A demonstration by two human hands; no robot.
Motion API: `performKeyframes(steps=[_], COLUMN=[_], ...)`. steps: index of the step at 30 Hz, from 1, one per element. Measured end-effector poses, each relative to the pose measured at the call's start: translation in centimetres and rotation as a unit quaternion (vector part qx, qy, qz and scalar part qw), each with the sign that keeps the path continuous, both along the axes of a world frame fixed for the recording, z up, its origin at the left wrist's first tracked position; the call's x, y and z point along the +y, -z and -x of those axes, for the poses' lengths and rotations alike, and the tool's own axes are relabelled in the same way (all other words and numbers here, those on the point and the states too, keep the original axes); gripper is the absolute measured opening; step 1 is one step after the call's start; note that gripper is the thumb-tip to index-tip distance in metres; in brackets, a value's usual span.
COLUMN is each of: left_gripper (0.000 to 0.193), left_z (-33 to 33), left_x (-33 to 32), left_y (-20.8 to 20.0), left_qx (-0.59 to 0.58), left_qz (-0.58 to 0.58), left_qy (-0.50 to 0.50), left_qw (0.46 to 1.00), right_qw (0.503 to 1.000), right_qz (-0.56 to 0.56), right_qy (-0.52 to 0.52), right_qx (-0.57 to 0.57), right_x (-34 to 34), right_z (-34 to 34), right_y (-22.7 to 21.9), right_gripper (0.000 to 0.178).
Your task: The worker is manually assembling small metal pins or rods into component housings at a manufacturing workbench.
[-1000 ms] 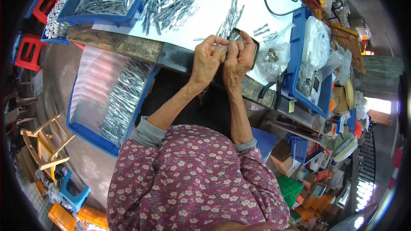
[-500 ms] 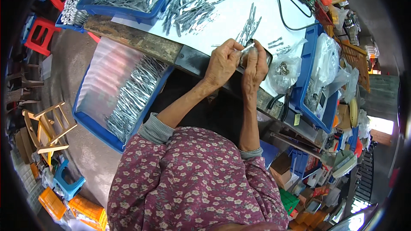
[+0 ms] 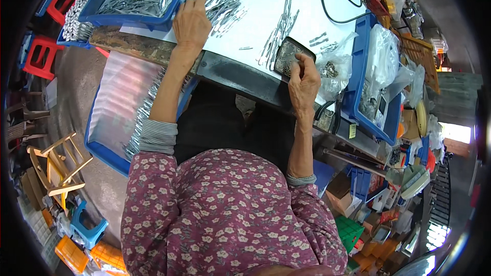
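Note:
My left hand (image 3: 192, 24) reaches over the near-left edge of a loose pile of thin silvery metal strips (image 3: 225, 13), beside a blue tray (image 3: 148, 20) full of similar strips. Its fingers are bent and close together; what is at the fingertips is hidden. Thumb and fingers of my right hand (image 3: 305, 83) are drawn together at the right side of a small dark tray (image 3: 283, 64) holding tiny metal pieces. Anything in that pinch is too small to make out. A narrow group of strips (image 3: 279, 30) lies just beyond the small tray.
Right of my right hand are a clear bag of small parts (image 3: 335, 74) and a blue bin (image 3: 353, 97) with plastic bags. A black cable (image 3: 327, 13) loops across the white tabletop. Below the table's left edge sits another blue tray (image 3: 105, 156) with strips and translucent sheeting.
My left hand has left my right hand and moved left to the strip pile. The thin piece held between both hands is no longer seen there. My right hand has lowered slightly, uncovering the small tray.

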State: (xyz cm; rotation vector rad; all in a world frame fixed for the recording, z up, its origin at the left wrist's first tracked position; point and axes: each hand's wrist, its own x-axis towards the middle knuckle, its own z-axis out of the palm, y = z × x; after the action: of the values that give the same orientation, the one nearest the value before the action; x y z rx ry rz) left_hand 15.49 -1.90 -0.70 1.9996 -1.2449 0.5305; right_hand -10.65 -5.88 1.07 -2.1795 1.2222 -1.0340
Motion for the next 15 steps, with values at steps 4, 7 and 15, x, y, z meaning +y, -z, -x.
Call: performKeyframes(steps=[4,7,15], left_gripper=[0.011,0.014,0.012], left_z=[0.6,2.4,9.5], left_x=[0.1,0.1,-1.7], left_y=[0.4,-0.5,-0.3], left_qx=[-0.036,-0.054,0.193], left_qz=[-0.004,-0.005,-0.075], left_qy=[0.004,0.01,0.24], left_qw=[0.999,0.998,0.948], right_qw=[0.999,1.0,0.998], right_qz=[0.052,0.017,0.058], right_qy=[-0.01,-0.003,-0.007], right_qx=[0.012,0.019,0.015], right_x=[-0.2,0.0,-0.1], right_z=[0.2,0.4,0.3], right_y=[0.4,0.1,0.6], right_gripper=[0.015,0.016,0.015])
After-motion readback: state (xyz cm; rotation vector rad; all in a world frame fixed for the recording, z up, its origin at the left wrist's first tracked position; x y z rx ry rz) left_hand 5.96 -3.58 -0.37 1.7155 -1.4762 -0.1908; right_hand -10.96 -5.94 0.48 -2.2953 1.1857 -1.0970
